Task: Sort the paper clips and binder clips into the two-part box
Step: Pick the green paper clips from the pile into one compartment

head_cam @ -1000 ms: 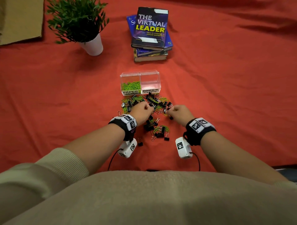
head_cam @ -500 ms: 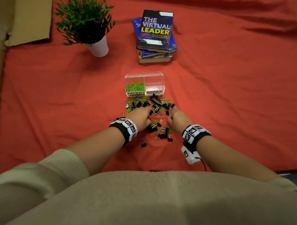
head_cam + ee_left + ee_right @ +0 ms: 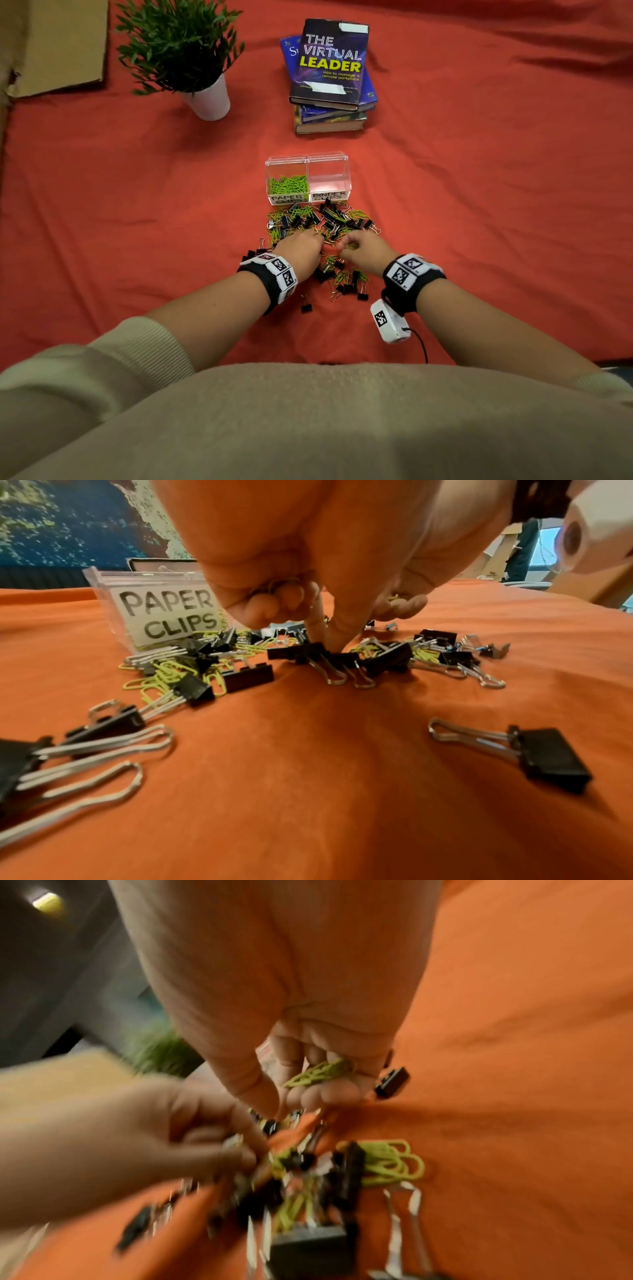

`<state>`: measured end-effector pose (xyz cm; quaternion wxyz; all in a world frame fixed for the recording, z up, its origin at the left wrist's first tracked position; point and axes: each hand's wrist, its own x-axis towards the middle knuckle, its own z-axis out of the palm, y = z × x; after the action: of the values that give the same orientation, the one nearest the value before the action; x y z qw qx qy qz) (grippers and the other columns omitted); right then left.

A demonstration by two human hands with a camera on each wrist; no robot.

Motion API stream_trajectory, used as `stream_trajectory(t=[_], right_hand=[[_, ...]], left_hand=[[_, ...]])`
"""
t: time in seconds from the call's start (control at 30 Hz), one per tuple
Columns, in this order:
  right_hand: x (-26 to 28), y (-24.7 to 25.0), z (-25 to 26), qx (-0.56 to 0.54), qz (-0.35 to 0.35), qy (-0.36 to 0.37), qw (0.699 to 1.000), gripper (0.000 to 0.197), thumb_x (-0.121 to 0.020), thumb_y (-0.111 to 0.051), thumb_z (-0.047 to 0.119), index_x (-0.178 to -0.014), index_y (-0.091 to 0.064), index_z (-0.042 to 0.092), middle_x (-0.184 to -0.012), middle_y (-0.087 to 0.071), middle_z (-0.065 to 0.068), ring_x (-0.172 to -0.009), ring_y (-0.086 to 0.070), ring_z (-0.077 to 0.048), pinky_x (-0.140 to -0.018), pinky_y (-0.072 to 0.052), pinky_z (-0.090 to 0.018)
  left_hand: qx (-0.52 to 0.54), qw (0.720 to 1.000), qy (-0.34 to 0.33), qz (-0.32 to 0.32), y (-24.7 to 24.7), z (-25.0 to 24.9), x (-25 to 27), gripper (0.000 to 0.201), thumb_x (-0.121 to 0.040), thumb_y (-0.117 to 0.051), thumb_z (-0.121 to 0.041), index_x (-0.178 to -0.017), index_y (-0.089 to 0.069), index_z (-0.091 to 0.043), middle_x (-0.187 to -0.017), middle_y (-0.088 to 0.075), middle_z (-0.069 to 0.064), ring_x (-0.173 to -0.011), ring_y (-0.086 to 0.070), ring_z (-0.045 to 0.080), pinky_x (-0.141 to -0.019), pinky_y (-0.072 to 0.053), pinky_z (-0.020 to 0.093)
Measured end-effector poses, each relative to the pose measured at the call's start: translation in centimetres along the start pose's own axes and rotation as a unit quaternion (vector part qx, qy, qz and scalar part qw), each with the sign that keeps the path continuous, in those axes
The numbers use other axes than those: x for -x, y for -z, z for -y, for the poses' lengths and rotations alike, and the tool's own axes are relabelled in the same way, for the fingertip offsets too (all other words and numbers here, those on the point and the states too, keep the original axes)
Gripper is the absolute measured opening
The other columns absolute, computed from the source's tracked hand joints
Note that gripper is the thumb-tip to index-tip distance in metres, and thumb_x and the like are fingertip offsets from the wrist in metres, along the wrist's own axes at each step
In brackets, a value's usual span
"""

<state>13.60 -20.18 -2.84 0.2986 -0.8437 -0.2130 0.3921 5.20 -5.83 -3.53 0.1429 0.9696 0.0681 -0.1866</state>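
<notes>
One two-part box (image 3: 307,178) on the red-covered tabletop (image 3: 479,205), two compartments: left one labelled PAPER CLIPS and holding a heap of green paper clips (image 3: 289,184), too many to count; right one labelled BINDER CLIPS, showing no clips. Just in front of the box, one mixed pile of black binder clips (image 3: 329,216) and more green paper clips, dozens, not countable; a few binder clips lying apart nearer the body. Farther back: one potted plant (image 3: 191,61), one stack of three books (image 3: 330,75), one cardboard sheet (image 3: 58,44).

Two hands down in the pile, close together. Left hand (image 3: 301,251) with outer fingers (image 3: 274,607) curled round wire loops of binder clips, index finger and thumb stretched down onto a binder clip. Right hand (image 3: 364,251) palm down, fingers (image 3: 318,1093) curled, cupping a bunch of green paper clips against the palm.
</notes>
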Motion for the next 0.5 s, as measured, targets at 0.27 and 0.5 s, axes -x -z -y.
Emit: stream_trajectory(t=[0.27, 0.5], right_hand=[[0.4, 0.1, -1.7, 0.163, 0.001, 0.030, 0.986, 0.011, -0.080, -0.061, 0.010, -0.090, -0.058, 0.012, -0.077, -0.054, 0.004, -0.070, -0.053, -0.017, -0.057, -0.036, -0.025], [0.0, -0.6, -1.1, 0.239, 0.000, 0.062, 0.969, 0.022, -0.082, -0.063, 0.021, -0.100, -0.055, 0.012, -0.103, -0.059, -0.007, -0.091, -0.058, -0.025, -0.076, -0.049, -0.036]], left_hand=[[-0.004, 0.999, 0.025, 0.036, 0.0, 0.2, -0.2, 0.027, -0.091, -0.054, -0.022, -0.112, -0.054, -0.005, -0.115, -0.056, 0.013, -0.110, -0.054, 0.030, -0.087, -0.046, 0.041], [0.170, 0.984, 0.045, 0.018, 0.3, 0.7, 0.5, 0.009, -0.090, -0.050, -0.018, -0.089, -0.049, -0.009, -0.085, -0.055, 0.009, -0.078, -0.053, 0.027, -0.068, -0.041, 0.036]])
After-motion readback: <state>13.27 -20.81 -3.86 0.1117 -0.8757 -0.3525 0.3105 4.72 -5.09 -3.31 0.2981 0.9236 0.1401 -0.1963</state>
